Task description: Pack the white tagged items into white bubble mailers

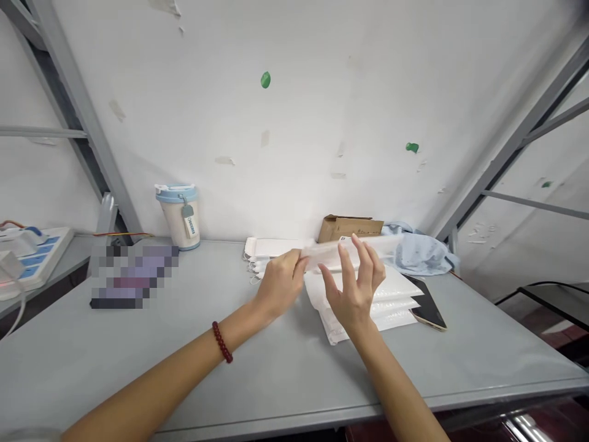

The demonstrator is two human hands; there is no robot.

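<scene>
My left hand [281, 281], with a dark red bead bracelet [222, 342] at the wrist, pinches the left end of a white padded envelope [389, 244]. The envelope is held up almost edge-on and is slightly blurred. In front of it my right hand [356, 285] has its fingers spread. I cannot tell whether its fingertips touch the envelope. Beneath my right hand lies a stack of white padded envelopes [391, 307]. Several flat white packets with string loops [269, 248] lie behind my left hand, partly hidden by it.
A cream tumbler [177, 221] with a blue lid stands by the wall. At the back right are a brown cardboard box [331, 228] and a light blue cloth [426, 253]. A dark phone [430, 307] lies beside the stack. A power strip [46, 258] sits far left, near a pixelated object [133, 276].
</scene>
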